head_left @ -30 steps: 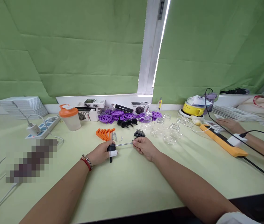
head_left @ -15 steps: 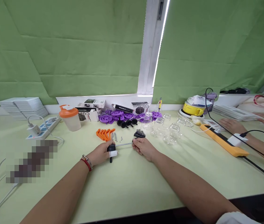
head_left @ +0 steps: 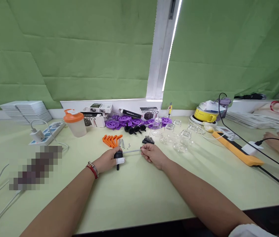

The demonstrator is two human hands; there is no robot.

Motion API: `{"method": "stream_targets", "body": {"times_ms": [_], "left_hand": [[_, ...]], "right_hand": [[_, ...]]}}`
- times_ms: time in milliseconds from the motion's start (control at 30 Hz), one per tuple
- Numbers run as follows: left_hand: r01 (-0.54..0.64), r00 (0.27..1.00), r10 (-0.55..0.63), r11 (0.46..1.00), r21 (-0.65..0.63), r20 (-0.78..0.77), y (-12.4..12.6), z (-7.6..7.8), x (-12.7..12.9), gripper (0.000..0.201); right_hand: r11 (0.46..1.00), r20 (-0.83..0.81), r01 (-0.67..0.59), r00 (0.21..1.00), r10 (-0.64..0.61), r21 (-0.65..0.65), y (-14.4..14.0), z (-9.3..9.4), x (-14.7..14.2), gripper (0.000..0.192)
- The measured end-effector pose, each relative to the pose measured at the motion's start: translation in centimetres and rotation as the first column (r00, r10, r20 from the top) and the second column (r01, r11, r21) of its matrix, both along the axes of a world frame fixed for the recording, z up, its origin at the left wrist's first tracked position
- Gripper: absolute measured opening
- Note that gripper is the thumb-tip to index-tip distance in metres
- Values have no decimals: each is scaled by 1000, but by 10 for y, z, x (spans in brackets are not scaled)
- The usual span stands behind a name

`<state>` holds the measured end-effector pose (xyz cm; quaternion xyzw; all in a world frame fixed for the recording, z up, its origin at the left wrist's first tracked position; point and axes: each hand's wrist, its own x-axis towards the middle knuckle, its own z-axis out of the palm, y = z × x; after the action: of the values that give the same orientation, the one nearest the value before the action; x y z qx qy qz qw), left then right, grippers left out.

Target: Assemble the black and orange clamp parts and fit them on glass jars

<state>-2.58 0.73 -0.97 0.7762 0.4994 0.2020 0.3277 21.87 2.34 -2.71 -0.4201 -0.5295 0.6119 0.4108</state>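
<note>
The left hand is closed around a small black part with a white piece at its front, pinning it to the pale green table; a short black stub pokes out below the fingers toward the person. The right hand is curled shut, its fingertips pinching the far end of a thin metal rod that runs level between the two hands and meets the black part. Whether the rod is already seated inside the part or only touching its mouth cannot be told at this size. This looks like the joining step, rod into black part. The next move would seem to call for keeping the rod in line with the hole and pushing or twisting while the left hand holds steady.

Just behind the hands lie orange plastic pieces, a few loose screws and a bunch of black screws. Farther back are purple wheels, black pegs, clear glass jars and an orange-lidded shaker bottle. At far right another person's hand rests beside a yellow power strip
</note>
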Motion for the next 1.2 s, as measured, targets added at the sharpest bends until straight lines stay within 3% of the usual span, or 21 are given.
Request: {"method": "stream_targets", "body": {"times_ms": [267, 600, 1200], "left_hand": [[-10, 1000, 10, 1000, -14, -1, -2, 3, 2, 39], [-16, 1000, 16, 1000, -3, 4, -1, 2, 1, 43], [-32, 999, 32, 999, -5, 16, 0, 1, 1, 44]], "right_hand": [[1000, 7, -4, 1000, 4, -2, 1, -2, 0, 28], [1000, 102, 15, 995, -15, 0, -7, 10, -5, 26], [1000, 79, 18, 997, -19, 3, -2, 0, -4, 31]]}}
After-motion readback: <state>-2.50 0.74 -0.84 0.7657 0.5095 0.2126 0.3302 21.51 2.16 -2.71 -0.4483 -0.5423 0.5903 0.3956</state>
